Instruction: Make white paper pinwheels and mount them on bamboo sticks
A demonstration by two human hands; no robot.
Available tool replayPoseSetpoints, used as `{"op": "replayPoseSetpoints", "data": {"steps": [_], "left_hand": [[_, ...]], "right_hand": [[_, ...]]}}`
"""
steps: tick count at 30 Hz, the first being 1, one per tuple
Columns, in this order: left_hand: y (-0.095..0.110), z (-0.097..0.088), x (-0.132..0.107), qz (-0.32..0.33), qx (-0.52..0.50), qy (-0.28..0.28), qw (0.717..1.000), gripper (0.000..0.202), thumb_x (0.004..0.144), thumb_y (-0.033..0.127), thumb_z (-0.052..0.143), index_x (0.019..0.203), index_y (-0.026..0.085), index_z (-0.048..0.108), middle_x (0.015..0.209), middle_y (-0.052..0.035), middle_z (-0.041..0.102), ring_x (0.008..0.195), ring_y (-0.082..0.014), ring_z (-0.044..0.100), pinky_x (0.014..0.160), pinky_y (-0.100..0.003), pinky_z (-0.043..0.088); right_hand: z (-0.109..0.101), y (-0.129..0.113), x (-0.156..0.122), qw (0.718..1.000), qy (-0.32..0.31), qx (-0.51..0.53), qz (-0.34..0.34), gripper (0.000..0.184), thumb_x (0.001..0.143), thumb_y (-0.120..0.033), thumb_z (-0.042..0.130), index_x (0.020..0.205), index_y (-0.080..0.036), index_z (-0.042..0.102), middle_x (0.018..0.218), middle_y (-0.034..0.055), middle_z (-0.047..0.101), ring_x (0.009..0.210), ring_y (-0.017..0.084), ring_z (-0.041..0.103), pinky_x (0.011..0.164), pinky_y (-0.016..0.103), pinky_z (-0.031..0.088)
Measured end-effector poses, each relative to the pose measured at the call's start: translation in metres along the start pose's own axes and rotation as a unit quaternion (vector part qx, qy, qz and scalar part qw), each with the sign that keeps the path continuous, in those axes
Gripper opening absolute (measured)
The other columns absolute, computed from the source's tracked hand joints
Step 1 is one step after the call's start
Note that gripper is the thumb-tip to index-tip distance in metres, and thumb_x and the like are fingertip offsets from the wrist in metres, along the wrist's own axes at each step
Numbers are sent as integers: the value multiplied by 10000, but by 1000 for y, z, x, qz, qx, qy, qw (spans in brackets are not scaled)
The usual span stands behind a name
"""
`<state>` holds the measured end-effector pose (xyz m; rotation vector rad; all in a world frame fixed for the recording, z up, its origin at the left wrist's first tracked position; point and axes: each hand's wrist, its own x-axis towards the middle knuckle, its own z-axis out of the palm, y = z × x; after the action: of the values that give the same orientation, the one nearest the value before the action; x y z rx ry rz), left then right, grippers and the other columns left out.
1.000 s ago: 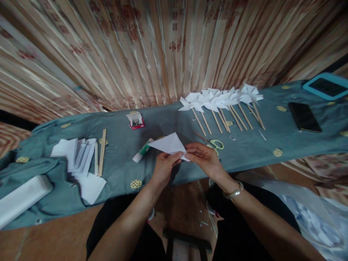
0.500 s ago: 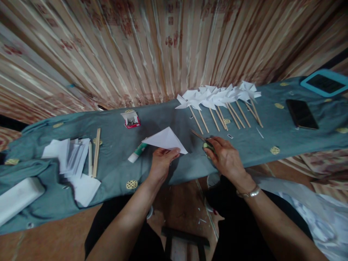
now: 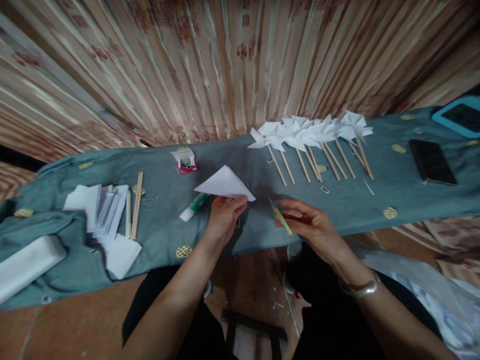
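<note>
My left hand (image 3: 224,220) pinches a folded white paper triangle (image 3: 225,184) by its lower edge, its peak pointing away from me. Held by my right hand (image 3: 309,222) is a pair of scissors (image 3: 282,221) with yellow-green handles, seen nearly edge-on. Their blades are dark and blurred, pointing up and left, apart from the paper. Partly beneath the triangle lies a green and white glue stick (image 3: 193,207). Beyond it stands a small open red and white box (image 3: 186,162) of metal pins or tacks.
Several white paper pinwheels (image 3: 311,132) on wooden sticks lie in a row at the back. On the left are paper sheets (image 3: 108,212), loose sticks (image 3: 137,205) and a white block-like object (image 3: 32,267). A black phone (image 3: 432,161) and a blue-framed tablet (image 3: 459,116) lie right.
My right hand has turned the scissors, so their handles now show edge-on. The paper triangle has shifted slightly up and left in my left hand. The whole view has swung slightly left.
</note>
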<state>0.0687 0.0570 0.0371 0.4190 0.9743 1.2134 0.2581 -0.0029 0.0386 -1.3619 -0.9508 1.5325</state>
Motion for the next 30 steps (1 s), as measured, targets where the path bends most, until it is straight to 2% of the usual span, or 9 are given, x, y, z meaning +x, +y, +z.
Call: {"op": "replayPoseSetpoints", "data": {"steps": [3,9,17,30], "left_hand": [[4,-1,2,-2,-19,2,1000,273,461,119,829,669,125,652,647,25,666,629,-76,596,622,-197,465],[5,-2,0,-24,-25,-26,999,248,496,101,808,673,134,637,656,34,659,602,-62,577,588,-177,461],[3,-1,-3,-39,-36,-34,998,364,507,87,787,846,152,669,723,35,677,639,-69,591,603,-182,476],[-5,-1,-7,-45,-12,-53,998,399,523,98,777,902,164,672,728,35,670,628,-80,584,612,-212,472]], "right_hand": [[12,6,-3,996,-35,69,39,486,602,-348,870,1047,-240,706,865,17,736,712,125,672,588,211,515],[20,18,-8,992,-97,61,45,441,620,-373,865,1021,-229,749,788,5,715,617,82,592,530,191,477],[23,11,-9,992,-100,50,53,426,637,-419,847,1010,-231,768,762,7,702,606,87,582,575,220,526],[21,13,-8,995,-96,24,31,403,651,-416,840,1014,-259,765,758,-14,683,612,72,576,595,204,519]]}}
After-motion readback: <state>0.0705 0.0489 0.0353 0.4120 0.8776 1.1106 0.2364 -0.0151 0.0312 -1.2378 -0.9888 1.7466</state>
